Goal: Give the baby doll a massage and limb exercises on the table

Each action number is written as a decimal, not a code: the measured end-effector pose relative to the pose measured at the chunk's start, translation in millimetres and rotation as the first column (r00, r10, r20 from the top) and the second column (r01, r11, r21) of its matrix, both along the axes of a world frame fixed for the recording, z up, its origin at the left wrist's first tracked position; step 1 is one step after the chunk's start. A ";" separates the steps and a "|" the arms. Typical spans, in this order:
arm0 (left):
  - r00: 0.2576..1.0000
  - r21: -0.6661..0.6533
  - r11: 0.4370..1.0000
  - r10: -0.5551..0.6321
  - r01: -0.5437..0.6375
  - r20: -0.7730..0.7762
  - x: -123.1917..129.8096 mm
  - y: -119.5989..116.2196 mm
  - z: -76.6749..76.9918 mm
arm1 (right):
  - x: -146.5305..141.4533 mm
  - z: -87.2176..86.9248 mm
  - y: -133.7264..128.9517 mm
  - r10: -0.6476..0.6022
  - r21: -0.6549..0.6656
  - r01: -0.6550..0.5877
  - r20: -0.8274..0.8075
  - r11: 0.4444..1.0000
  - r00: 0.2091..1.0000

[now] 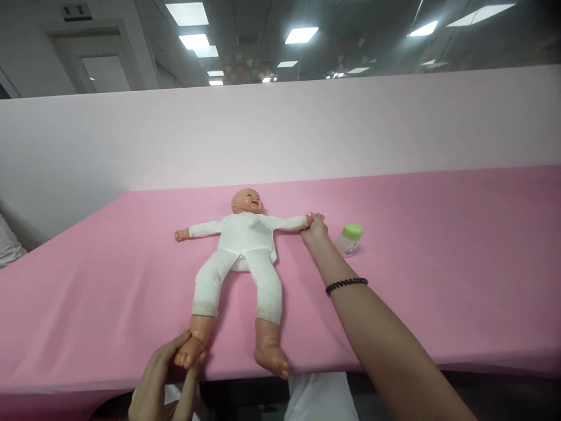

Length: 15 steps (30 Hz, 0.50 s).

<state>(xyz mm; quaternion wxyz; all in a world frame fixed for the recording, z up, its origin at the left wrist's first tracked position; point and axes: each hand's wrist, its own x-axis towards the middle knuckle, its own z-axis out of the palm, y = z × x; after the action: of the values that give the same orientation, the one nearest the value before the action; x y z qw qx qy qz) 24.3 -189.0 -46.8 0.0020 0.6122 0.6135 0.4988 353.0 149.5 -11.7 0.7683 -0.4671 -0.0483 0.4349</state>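
Observation:
A baby doll (pixel 248 237) with a white cloth body lies face up, arms spread, on a pink-covered table (pixel 416 263). My left hand (pixel 164 380) holds the doll's foot at the near left edge, thumb on one side and fingers on the other. With its fingers closed round the doll's hand, my right hand (pixel 314 229) is at the end of the outstretched arm on the right. A dark coiled band circles my right wrist. Just right of that wrist a small clear jar (pixel 348 242) with a green lid stands on the cloth.
Behind the table runs a low white wall (pixel 280 134) with glass above it. White bedding (pixel 9 242) shows at the far left. The table's front edge lies just beyond the doll's feet.

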 end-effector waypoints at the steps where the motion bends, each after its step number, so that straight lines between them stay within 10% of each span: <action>1: 1.000 -0.005 1.000 0.004 -0.004 0.020 2.0 1.4 -0.5 | -1.4 0.9 0.5 -0.010 0.001 0.010 0.008 1.000 1.000; 8: 0.999 0.074 0.997 -0.022 0.021 0.022 -1.5 48.9 57.4 | -33.1 29.6 -14.9 -0.188 0.411 0.015 0.386 0.912 0.903; 15: 0.937 -0.086 0.959 -0.283 0.270 -0.206 19.8 134.1 130.1 | -89.8 41.5 -63.2 -0.171 0.355 -0.538 0.916 0.764 0.362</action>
<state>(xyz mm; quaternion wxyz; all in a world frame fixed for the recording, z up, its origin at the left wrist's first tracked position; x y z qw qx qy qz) 44.1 -55.0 83.3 0.0228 0.7426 0.5318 0.4065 263.3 86.3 29.7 0.6549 -0.3424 -0.6568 0.1499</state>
